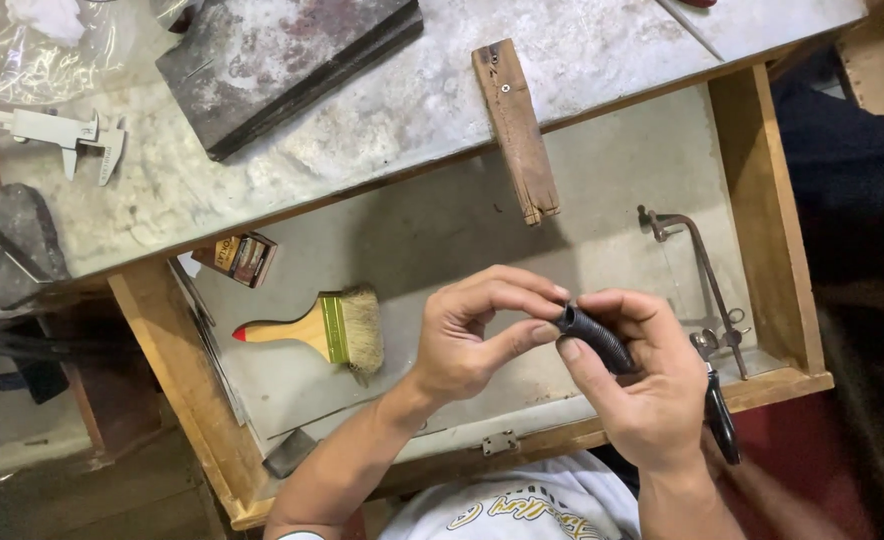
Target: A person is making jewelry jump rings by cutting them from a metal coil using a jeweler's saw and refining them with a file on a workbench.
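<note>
My right hand (637, 385) grips a short black ribbed handle (594, 338), tilted with its open end up and to the left. My left hand (482, 335) pinches that end between thumb and forefinger. Both hands hover over an open wooden drawer (767, 215) lined with grey sheet. What the left fingertips hold at the tip is too small to tell.
In the drawer lie a wide paintbrush (337, 328) with a wooden handle, a jeweller's saw frame (707, 290) with a black handle, and a small box (242, 258). A wooden bench pin (517, 130) juts from the worn benchtop. A dark slab (282, 55) and a caliper (57, 135) rest above.
</note>
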